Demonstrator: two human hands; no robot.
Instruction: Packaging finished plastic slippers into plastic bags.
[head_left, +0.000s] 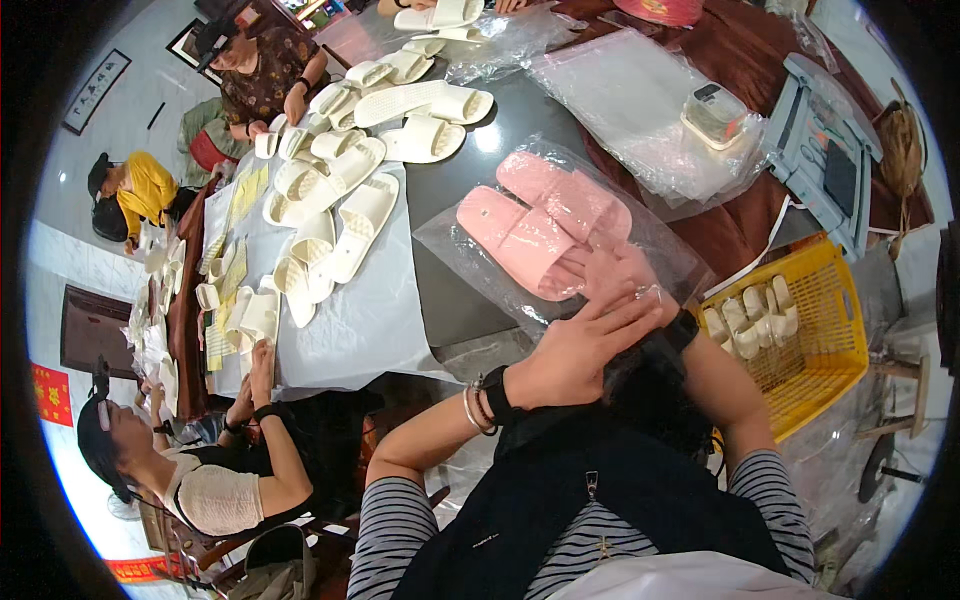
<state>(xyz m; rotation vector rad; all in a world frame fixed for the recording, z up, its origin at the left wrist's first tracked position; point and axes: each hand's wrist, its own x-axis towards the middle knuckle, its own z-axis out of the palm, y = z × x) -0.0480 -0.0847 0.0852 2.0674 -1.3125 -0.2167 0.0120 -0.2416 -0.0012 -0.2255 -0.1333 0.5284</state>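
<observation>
Pink slippers sealed in a clear bag on the worktop, pressed flat at the near edge by both hands, fingers spread, nothing gripped; bag judged liable to slide off if pushed

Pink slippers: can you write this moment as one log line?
left hand: lying over right hand | right hand: pressing on clear bag | pink slippers: pair inside bag, on dark table | yellow basket: at right
</observation>
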